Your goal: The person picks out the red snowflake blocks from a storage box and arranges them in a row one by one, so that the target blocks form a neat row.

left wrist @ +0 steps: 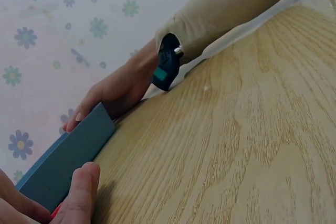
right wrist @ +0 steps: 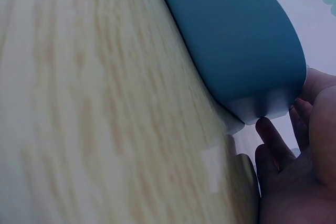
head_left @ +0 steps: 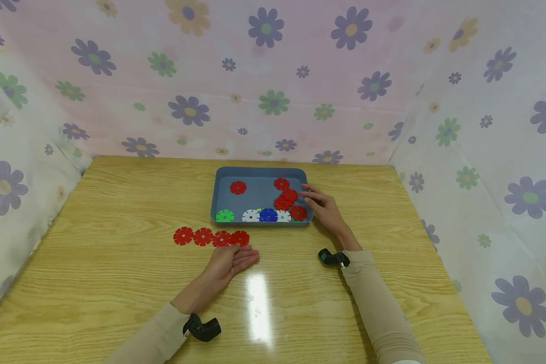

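My left hand (head_left: 231,262) lies palm partly up on the table, just in front of a row of flat, notched red discs (head_left: 202,236). Its thumb and forefinger pinch the lower edge of the row's right-end red disc (head_left: 240,237); a sliver of red shows between the digits in the left wrist view. Other fingers (left wrist: 81,192) extend loosely. My right hand (head_left: 326,210) is at the right end of a blue-grey tray (head_left: 259,223), fingers fairly straight over the rim, holding no disc. The right wrist view shows the tray's outer wall (right wrist: 241,40) beside the fingers (right wrist: 275,142).
Inside the tray, red discs (head_left: 283,202) overlap at the right and a single red disc (head_left: 238,187) lies at the upper left. Green (head_left: 225,216), white (head_left: 251,216) and blue discs (head_left: 268,215) line its front wall. Flowered cloth (head_left: 273,76) surrounds the wooden table (head_left: 132,202).
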Demonstrator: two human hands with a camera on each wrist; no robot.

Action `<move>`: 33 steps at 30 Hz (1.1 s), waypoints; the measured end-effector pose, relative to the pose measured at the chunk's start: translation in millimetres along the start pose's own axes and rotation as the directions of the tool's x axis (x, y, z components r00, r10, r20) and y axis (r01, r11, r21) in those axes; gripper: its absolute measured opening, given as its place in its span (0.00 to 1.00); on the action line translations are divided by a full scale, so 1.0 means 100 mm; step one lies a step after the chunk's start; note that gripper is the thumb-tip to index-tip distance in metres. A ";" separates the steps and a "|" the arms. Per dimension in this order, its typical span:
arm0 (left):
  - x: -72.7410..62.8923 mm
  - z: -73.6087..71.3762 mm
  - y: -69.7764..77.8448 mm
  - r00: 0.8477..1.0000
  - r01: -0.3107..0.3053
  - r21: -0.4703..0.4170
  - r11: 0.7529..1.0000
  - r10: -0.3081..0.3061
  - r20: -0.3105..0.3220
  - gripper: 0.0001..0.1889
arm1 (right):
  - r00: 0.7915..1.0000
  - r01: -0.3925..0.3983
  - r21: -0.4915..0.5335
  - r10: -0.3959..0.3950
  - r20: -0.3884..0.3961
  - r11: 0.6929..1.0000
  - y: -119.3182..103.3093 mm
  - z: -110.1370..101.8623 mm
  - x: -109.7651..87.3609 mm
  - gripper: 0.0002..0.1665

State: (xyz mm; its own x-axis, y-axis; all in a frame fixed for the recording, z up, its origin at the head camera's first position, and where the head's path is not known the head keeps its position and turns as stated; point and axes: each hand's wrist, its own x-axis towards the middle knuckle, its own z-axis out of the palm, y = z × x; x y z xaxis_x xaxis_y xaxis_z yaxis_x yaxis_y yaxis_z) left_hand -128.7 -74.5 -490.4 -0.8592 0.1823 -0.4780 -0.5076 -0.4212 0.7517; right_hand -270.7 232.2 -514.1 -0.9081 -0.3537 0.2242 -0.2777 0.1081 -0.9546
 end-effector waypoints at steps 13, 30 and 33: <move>-0.03 -0.05 0.03 0.995 0.021 0.033 0.999 -0.024 0.099 0.21 | 1.000 0.000 -0.002 0.000 -0.004 1.000 -0.03 0.01 0.00 0.20; 0.00 -0.08 0.07 0.990 0.056 0.049 0.997 -0.061 0.127 0.23 | 1.000 -0.023 0.018 0.023 0.008 1.000 -0.07 0.00 0.01 0.19; 0.00 -0.10 0.09 0.986 0.082 0.062 0.995 -0.090 0.141 0.23 | 0.999 -0.033 0.013 0.033 0.014 0.999 -0.19 0.02 -0.01 0.19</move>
State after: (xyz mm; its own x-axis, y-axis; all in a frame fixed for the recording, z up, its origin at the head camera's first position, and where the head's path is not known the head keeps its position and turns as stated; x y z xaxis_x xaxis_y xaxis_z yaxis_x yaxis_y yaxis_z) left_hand -133.2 -87.7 -488.2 -0.8104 0.3428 -0.4751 -0.5794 -0.3485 0.7368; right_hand -263.6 228.6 -497.0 -0.9123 -0.3630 0.1896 -0.2433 0.1081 -0.9639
